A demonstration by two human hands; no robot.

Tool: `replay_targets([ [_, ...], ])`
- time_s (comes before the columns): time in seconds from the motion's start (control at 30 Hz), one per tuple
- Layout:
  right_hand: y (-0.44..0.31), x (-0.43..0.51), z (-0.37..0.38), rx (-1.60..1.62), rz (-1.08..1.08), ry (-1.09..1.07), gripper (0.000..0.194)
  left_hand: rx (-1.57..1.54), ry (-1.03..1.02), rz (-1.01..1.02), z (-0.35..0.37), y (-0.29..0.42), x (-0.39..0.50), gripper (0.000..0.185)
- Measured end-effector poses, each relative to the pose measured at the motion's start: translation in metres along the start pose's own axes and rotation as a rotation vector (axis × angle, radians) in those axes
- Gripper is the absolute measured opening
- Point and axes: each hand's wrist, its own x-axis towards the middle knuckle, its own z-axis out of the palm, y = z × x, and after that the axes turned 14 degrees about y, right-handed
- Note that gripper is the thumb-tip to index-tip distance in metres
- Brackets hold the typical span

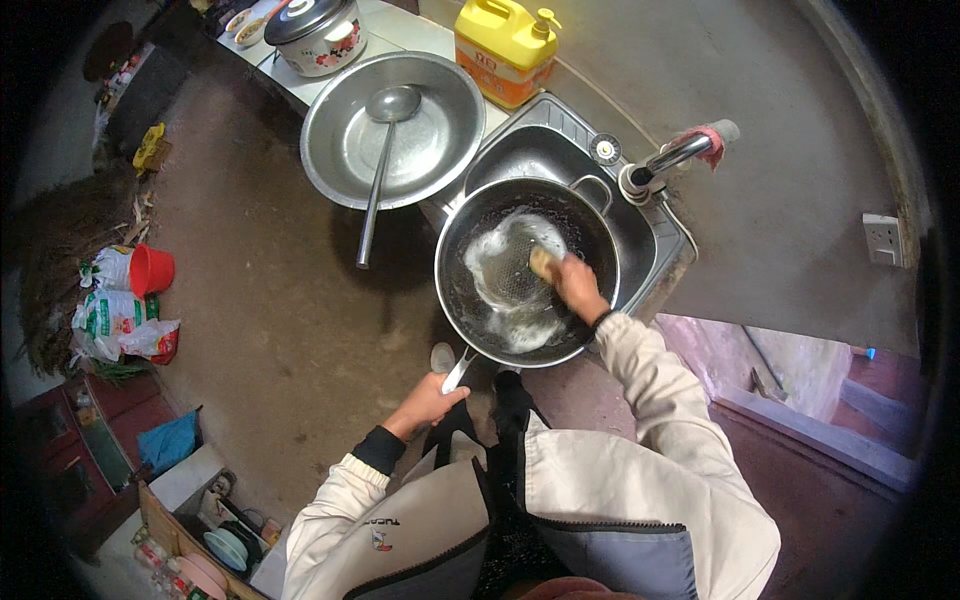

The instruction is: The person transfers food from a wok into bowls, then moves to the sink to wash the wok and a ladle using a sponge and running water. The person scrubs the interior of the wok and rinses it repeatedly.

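A dark wok [517, 337] with soapy water and white foam in it rests over the steel sink [637, 225]. My left hand [429, 401] is closed around the wok's light handle [459, 373]. Inside the wok, my right hand [577, 283] presses a yellowish sponge [541, 262] against its right side; the hand is a little blurred. A small loop handle [596, 186] sticks out on the wok's far side, over the sink basin.
Left of the sink, a large metal basin [319, 142] holds a steel ladle [381, 165]. Behind stand a lidded floral pot [322, 45] and a yellow pump jug [495, 45]. A faucet [675, 155] with cloth on its spout rises at the sink's right.
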Motion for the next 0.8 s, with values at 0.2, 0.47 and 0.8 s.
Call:
replay_targets([
  [0.2, -0.061, 0.03, 0.062, 0.154, -0.176, 0.191, 0.027, 0.026, -0.008, -0.021, -0.001, -0.002, 0.0, 0.032],
  [0.47, -0.009, -0.012, 0.007, 0.113, -0.047, -0.019, 0.027, 0.072, -0.002, -0.018, -0.002, 0.0, 0.002, 0.035],
  [0.8, -0.051, -0.044, 0.028, 0.294, -0.122, -0.079, 0.023, 0.082, -0.005, -0.046, -0.004, 0.004, 0.0, 0.035],
])
